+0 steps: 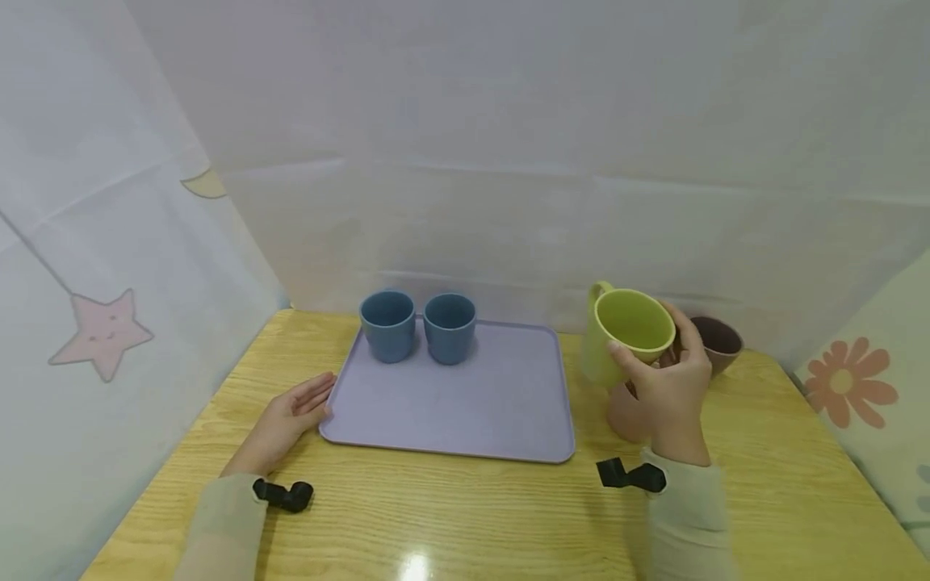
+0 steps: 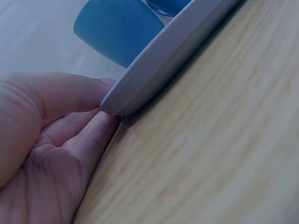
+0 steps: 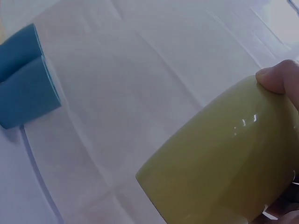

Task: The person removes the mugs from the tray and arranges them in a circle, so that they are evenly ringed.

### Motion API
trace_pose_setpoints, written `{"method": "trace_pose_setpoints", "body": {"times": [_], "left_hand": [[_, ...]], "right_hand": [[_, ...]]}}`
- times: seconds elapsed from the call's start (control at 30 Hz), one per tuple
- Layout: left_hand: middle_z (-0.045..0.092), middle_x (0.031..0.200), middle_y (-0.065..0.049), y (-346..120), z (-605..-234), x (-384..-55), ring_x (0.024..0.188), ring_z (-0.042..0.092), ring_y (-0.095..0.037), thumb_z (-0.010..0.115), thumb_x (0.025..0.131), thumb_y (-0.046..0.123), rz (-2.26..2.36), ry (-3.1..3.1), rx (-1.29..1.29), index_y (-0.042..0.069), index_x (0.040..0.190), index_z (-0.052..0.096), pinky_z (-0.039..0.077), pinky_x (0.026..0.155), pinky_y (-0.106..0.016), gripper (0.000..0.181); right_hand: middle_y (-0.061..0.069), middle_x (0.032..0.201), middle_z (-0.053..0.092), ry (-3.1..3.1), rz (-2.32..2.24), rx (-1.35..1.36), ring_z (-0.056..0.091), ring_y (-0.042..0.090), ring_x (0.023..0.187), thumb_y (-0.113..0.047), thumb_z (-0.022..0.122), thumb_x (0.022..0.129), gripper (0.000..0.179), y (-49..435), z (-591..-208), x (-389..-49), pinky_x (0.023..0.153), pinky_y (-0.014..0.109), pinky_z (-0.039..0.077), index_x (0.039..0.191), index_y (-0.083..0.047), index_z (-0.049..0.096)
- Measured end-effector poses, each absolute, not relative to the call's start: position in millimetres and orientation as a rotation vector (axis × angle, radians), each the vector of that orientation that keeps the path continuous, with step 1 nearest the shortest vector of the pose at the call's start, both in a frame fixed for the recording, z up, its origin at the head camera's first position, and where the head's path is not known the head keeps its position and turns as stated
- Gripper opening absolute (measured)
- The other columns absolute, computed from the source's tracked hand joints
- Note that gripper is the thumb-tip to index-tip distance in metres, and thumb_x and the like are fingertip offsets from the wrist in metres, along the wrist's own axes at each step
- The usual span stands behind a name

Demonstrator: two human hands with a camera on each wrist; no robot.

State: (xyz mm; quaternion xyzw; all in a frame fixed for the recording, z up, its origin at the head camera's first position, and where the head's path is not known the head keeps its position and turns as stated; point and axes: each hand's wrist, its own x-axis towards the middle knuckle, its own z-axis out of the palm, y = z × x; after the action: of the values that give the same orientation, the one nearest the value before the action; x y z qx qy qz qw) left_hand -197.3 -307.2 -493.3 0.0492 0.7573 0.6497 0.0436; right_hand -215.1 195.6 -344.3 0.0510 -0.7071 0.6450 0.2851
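My right hand [image 1: 676, 387] grips a yellow-green mug [image 1: 601, 355] by its rim and side, thumb at the near rim. The mug is held up off the table, slightly tilted, its handle pointing away to the left. In the right wrist view the mug's glossy side [image 3: 224, 158] fills the lower right. My left hand [image 1: 286, 424] lies at the left edge of a lilac tray [image 1: 450, 411]. In the left wrist view, the thumb is on the tray's rim [image 2: 154, 65] and the fingers are at its underside, pinching the edge. Two blue mugs [image 1: 388, 329] [image 1: 450, 331] stand on the tray's far left part.
Behind the right hand stands a dark mauve cup [image 1: 719, 343]. A pinkish cup [image 1: 625, 415] is partly hidden under the held mug and hand. The wooden table [image 1: 436, 516] ends at a white cloth [image 1: 508, 161] hanging close behind the tray.
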Motion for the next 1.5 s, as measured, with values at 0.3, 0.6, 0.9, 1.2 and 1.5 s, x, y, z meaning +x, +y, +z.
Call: {"method": "trace_pose_setpoints", "body": {"times": [0.3, 0.6, 0.9, 1.2, 1.5], "left_hand": [[0.03, 0.15, -0.014, -309, -493, -195, 0.136, 0.029, -0.022, 0.06, 0.093, 0.016, 1.95, 2.339, 0.122, 0.005, 0.148, 0.027, 0.04, 0.095, -0.012, 0.065], [0.03, 0.15, -0.013, -306, -493, -197, 0.136, 0.029, -0.022, 0.059, 0.094, 0.014, 1.954, 2.325, 0.114, 0.004, 0.148, 0.027, 0.041, 0.095, -0.013, 0.063], [0.03, 0.15, -0.014, -306, -493, -198, 0.136, 0.029, -0.022, 0.059, 0.093, 0.011, 1.969, 2.319, 0.113, 0.004, 0.148, 0.027, 0.041, 0.095, -0.014, 0.063], [0.029, 0.15, -0.015, -306, -490, -198, 0.136, 0.028, -0.024, 0.059, 0.094, 0.012, 1.948, 2.342, 0.129, 0.003, 0.148, 0.026, 0.041, 0.095, -0.012, 0.064], [0.031, 0.149, -0.015, -305, -491, -198, 0.136, 0.03, -0.024, 0.059, 0.093, 0.013, 1.943, 2.354, 0.122, 0.003, 0.147, 0.027, 0.041, 0.094, -0.012, 0.064]], "right_hand": [[0.012, 0.121, 0.055, -1.73, 1.746, 0.052, 0.054, 0.026, 0.106, 0.006, 0.082, 0.064, 0.072, 231, -340, -214, 0.08, 0.015, 0.051, 0.129, -0.012, 0.057], [0.009, 0.119, 0.057, -1.573, 1.821, -0.105, 0.052, 0.022, 0.107, 0.008, 0.083, 0.062, 0.07, 262, -335, -208, 0.082, 0.015, 0.049, 0.125, -0.01, 0.06], [0.006, 0.119, 0.054, -1.515, 1.808, -0.305, 0.052, 0.018, 0.105, 0.006, 0.085, 0.06, 0.071, 299, -344, -210, 0.08, 0.013, 0.049, 0.123, -0.014, 0.061], [0.006, 0.116, 0.056, -1.442, 1.802, -0.43, 0.053, 0.015, 0.102, 0.003, 0.087, 0.058, 0.07, 328, -360, -211, 0.08, 0.015, 0.049, 0.121, -0.012, 0.062], [0.0, 0.122, 0.053, -1.489, 1.806, -0.595, 0.051, 0.011, 0.111, -0.003, 0.09, 0.057, 0.08, 344, -380, -220, 0.092, 0.016, 0.045, 0.129, -0.018, 0.057]]}}
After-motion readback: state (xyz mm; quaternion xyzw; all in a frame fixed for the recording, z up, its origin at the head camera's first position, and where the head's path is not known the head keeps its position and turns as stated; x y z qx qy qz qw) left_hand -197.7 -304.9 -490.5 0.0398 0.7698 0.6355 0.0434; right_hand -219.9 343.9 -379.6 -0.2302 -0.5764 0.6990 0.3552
